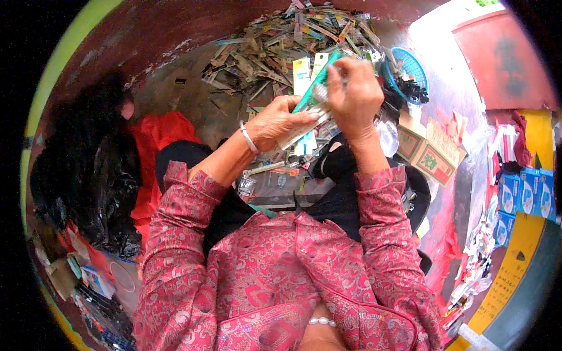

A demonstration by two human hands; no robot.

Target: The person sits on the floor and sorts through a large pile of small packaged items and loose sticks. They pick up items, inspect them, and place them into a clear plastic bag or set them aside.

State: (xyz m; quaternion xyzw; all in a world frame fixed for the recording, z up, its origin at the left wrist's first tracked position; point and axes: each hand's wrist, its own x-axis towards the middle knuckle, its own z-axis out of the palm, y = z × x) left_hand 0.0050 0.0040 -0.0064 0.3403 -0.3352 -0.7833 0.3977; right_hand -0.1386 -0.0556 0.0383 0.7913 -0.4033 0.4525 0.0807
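Mid-frame, the left hand (280,121) grips a green packaged strip (309,99) while the right hand (351,93) fingers pinch its top, seemingly pulling it apart; next likely needs a firm tug.

Heap of flat packaged cards (293,35) on floor ahead. Blue plastic basket (410,67) right of heap. Cardboard box (430,152) nearer, right. Black plastic bag (93,175) left, red bag (158,137) beside it. Blue cartons (527,193) far right.
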